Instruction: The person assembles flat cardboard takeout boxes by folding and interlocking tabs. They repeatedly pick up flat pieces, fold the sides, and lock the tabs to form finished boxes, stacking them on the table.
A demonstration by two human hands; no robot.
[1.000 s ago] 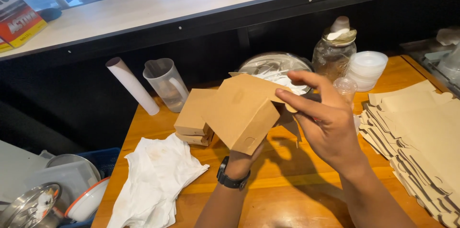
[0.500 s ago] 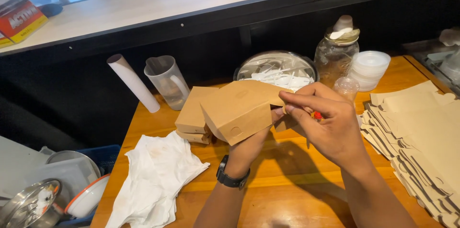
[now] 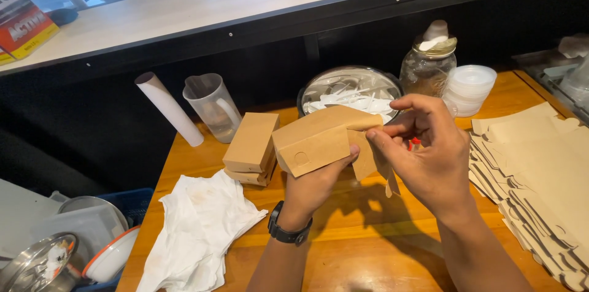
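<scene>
Now your left hand (image 3: 319, 175) has its grip clamped on a brown box (image 3: 319, 138), held up over the desk (image 3: 368, 237), while your right hand (image 3: 429, 154) pinches the box's open end flap (image 3: 368, 157) between thumb and fingers. Just behind sit folded boxes (image 3: 251, 148), with a white cloth (image 3: 199, 230) below them and flat blanks (image 3: 540, 169) at your right.

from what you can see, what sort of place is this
Likely a food stall or cafe packing counter: the left hand and right hand fold a brown cardboard box, beside flat box blanks and a bowl of plastic cutlery.
</scene>
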